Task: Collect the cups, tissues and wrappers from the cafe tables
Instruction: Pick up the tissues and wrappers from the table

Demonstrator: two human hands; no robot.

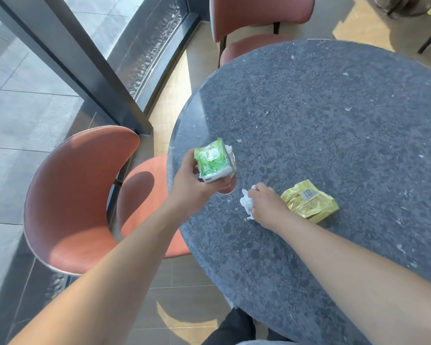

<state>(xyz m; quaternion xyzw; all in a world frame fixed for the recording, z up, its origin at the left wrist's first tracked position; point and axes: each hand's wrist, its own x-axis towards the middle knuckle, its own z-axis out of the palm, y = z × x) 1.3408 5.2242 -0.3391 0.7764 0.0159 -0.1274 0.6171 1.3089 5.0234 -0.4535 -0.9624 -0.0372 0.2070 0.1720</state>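
Observation:
My left hand grips a green tissue pack together with a red paper cup above the near left edge of the round grey table. A bit of white tissue pokes out behind the pack. My right hand rests on the table with its fingers curled round a crumpled white tissue. A yellow wrapper lies flat on the table just right of that hand, partly hidden by my wrist.
A red chair stands at the table's left side and another red chair at its far side. A dark window frame runs along the left. Small white crumbs dot the tabletop.

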